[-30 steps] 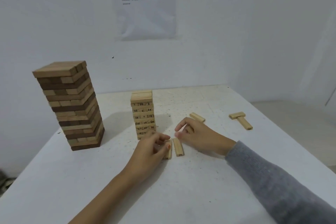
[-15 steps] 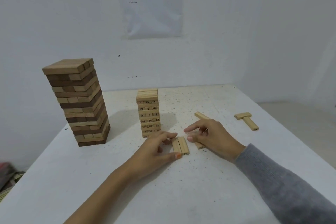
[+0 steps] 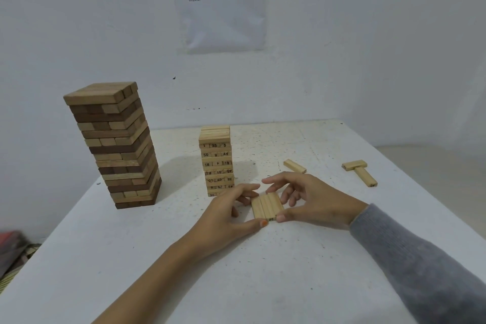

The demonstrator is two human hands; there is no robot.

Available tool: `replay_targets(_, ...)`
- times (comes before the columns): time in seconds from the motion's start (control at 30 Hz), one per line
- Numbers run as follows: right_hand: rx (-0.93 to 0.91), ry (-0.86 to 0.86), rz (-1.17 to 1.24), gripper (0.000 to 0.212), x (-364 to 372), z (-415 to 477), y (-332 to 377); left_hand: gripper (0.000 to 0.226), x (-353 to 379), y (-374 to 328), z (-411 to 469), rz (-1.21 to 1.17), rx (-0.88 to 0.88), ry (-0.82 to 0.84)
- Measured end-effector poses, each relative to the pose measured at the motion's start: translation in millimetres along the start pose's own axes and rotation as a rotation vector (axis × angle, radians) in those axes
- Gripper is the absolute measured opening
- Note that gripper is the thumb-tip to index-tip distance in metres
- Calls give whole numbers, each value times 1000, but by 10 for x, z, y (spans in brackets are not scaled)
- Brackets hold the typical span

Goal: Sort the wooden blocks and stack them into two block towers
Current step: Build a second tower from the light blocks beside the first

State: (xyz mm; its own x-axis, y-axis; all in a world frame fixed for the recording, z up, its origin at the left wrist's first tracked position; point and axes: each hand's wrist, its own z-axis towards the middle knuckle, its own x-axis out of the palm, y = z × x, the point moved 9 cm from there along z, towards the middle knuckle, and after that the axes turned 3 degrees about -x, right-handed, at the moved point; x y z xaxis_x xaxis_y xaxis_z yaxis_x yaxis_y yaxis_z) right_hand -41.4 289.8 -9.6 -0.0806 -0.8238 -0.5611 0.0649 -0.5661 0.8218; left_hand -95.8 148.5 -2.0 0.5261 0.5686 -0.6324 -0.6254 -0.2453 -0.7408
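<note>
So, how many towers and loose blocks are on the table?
Towers: 2, big brown tower, small numbered tower
Block row between left hand and right hand: 3
Single loose block: 1
Blocks in T-shaped pair: 2
Total: 2 towers, 6 loose blocks

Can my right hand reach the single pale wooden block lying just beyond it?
Probably yes: the single pale wooden block lies just beyond the right hand, nothing between, but its fingers hold the row of three pale wooden blocks.

Grey knit sleeve on right arm; bare left forearm; orange thumbnail on left hand.
</note>
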Motion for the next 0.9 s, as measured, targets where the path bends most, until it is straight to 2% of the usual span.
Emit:
replay_targets(0.5, -53, -62, 8, 79, 12, -13, 37, 62, -6, 49, 12, -62, -36, -16)
replay_targets(0.73, -36, -82, -96, 79, -33, -18, 29, 65, -15, 38, 18, -63, -32, -5)
replay_targets(0.9, -54, -57, -34, 80, -4, -11, 28, 64, -13, 36, 13, -60, -28, -2)
